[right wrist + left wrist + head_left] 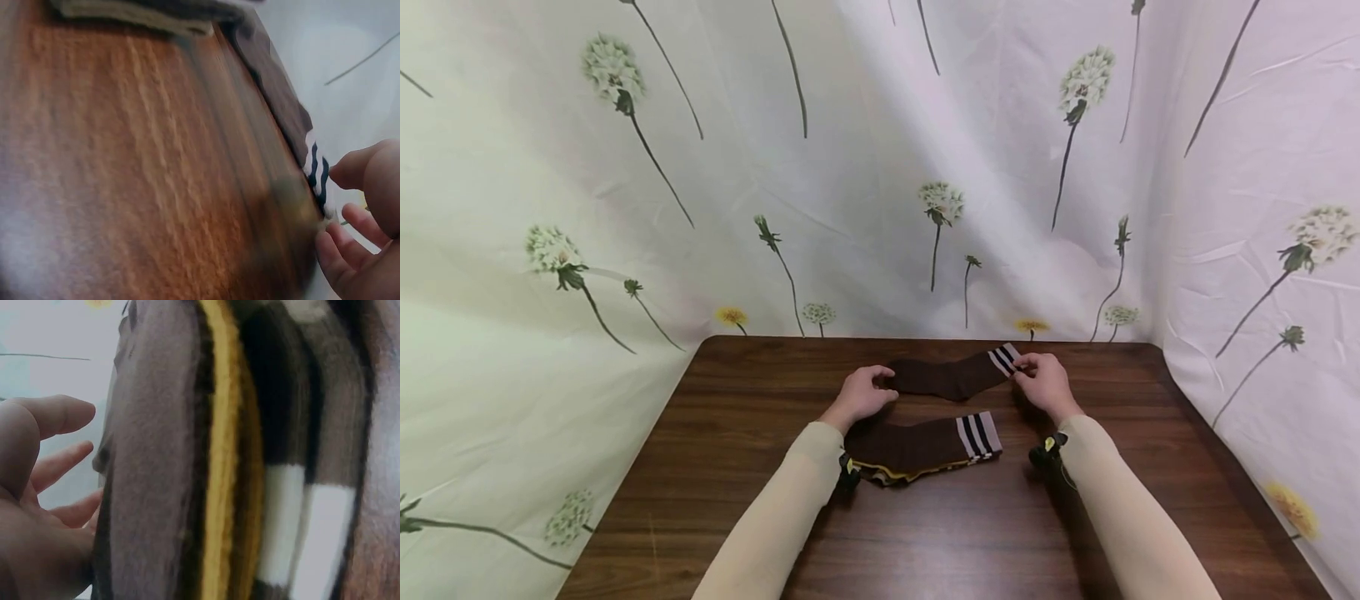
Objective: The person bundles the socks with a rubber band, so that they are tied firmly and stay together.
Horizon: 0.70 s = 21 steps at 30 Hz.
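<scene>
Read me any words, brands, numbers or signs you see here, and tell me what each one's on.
None to read in any view: the far sock and the nearer pile's top sock show only stripes at the cuff, and the backdrop cloth only printed flowers.

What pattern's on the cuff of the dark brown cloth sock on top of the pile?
Its pale grey cuff has two black stripes, clearest in the head view.
</scene>
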### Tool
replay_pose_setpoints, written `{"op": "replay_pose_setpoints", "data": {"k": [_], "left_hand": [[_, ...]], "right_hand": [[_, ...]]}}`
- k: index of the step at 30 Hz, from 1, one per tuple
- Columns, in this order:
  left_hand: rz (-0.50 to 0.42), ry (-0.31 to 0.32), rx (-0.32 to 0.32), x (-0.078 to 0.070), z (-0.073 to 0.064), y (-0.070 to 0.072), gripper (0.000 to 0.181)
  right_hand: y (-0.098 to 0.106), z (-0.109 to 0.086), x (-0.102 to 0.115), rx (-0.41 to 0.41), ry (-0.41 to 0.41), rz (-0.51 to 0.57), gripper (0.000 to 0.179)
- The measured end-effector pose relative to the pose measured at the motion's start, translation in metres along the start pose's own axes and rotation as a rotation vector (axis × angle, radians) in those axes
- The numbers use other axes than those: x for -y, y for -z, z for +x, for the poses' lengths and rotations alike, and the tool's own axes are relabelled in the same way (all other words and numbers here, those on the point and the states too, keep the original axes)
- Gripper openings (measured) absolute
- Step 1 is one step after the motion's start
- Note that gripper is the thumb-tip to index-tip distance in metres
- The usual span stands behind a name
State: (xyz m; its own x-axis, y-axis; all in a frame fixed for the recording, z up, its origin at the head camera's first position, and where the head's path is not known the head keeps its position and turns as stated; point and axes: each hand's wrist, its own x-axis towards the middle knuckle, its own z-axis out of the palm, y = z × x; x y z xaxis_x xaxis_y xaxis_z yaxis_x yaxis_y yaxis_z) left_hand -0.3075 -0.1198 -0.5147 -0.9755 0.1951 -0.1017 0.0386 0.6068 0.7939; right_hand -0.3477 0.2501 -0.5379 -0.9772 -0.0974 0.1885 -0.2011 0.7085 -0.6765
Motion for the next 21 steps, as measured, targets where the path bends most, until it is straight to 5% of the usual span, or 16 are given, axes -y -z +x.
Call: {"op": "replay_pose_setpoints", "data": {"k": [11, 21], "left_hand": [[-0.002, 0.002, 0.017, 0.000, 0.009, -0.005, 0.045], [-0.163, 0.049, 0.051, 0.006, 0.008, -0.002, 0.048]], "right_hand": [[-0.002, 0.007, -0.007, 0.056, -0.004, 0.003, 0.030], [-0.002, 0.007, -0.013, 0.097, -0.045, 0.055, 0.032]]}}
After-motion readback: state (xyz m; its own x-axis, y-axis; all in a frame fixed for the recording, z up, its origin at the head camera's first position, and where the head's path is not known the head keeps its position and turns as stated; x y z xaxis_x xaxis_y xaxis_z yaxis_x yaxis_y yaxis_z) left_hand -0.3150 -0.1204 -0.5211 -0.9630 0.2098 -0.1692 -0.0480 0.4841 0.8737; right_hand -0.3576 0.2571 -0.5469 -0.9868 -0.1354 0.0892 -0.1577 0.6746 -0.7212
